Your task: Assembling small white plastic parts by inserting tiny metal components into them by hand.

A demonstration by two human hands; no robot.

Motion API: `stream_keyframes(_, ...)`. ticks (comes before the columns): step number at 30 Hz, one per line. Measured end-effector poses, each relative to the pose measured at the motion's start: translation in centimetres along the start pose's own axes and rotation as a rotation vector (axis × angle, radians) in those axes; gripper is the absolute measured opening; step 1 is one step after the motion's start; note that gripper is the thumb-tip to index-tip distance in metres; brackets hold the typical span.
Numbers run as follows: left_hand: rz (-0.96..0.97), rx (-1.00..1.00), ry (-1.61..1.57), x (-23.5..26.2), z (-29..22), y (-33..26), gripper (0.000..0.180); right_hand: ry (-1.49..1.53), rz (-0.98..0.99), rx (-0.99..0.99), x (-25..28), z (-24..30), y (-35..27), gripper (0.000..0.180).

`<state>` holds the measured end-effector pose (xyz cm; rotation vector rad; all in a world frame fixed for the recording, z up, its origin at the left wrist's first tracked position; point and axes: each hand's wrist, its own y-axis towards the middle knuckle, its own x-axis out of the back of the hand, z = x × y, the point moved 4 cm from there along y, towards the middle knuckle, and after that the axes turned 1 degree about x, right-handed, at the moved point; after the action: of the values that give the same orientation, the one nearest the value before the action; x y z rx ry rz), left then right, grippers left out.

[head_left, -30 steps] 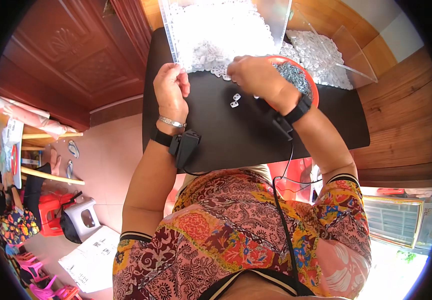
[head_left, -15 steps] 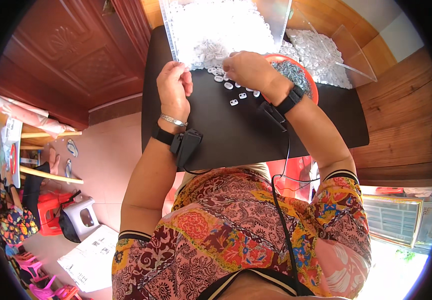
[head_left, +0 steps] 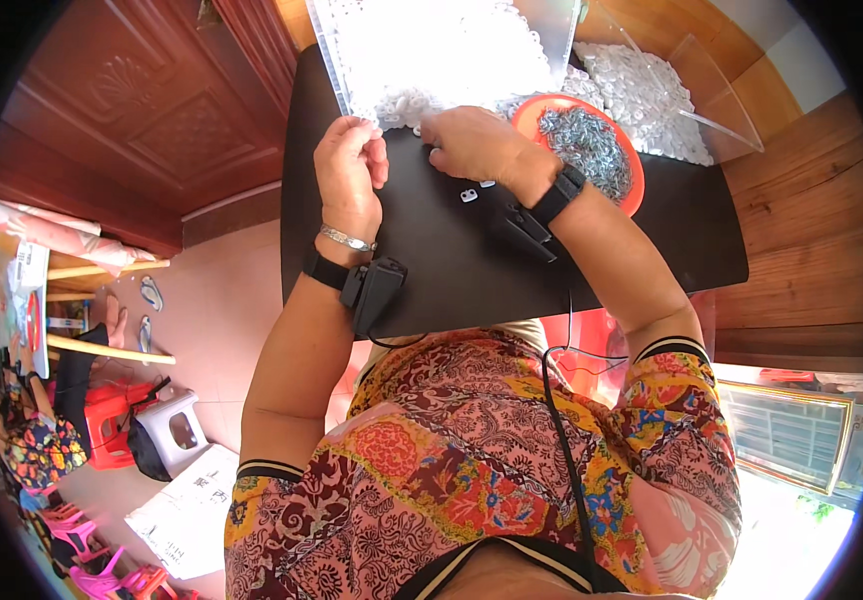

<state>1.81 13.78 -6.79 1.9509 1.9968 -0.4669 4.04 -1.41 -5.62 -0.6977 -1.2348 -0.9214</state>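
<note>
At the bin's near edge my left hand [head_left: 348, 165] is closed, thumb and forefinger pinched at the tips; what they hold is too small to make out. Close to its right, my right hand [head_left: 477, 145] bends over the black tabletop with curled fingers. Its fingertips are partly hidden, so I cannot tell what they grip. A small white plastic piece with two dark holes [head_left: 469, 196] lies below the right hand, with another white piece [head_left: 488, 183] partly showing beside it. In front of both hands stands a clear bin [head_left: 329, 60] heaped with small white pieces.
Right of my right hand sits an orange-red bowl [head_left: 636, 190] of thin grey metal pieces. Behind it, a clear container [head_left: 727, 115] holds more white pieces. Stools [head_left: 167, 435] and another person [head_left: 42, 430] are at the far left.
My right hand has moved left, closer to my left hand. Several loose white pieces beside the bin no longer show. More of the bowl is visible, and my left hand has barely moved.
</note>
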Motion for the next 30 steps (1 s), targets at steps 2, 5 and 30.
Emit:
stream_keyframes(2, 0.008, 0.018, 0.006, -0.3, -0.1, -0.1, 0.010, 0.006, 0.012, -0.008, 0.3, 0.2, -0.7, 0.019)
stream_keyframes(5, 0.057, 0.009, 0.016, -0.7, 0.2, -0.4, 0.011, 0.042, -0.056, 0.052, -0.4, -0.2, -1.4, 0.018)
stream_keyframes(30, 0.472, 0.042, -0.117, -3.3, 0.4, -2.2, 0.015, 1.724, -0.249, -0.232, 0.1, -0.3, -5.6, 0.017)
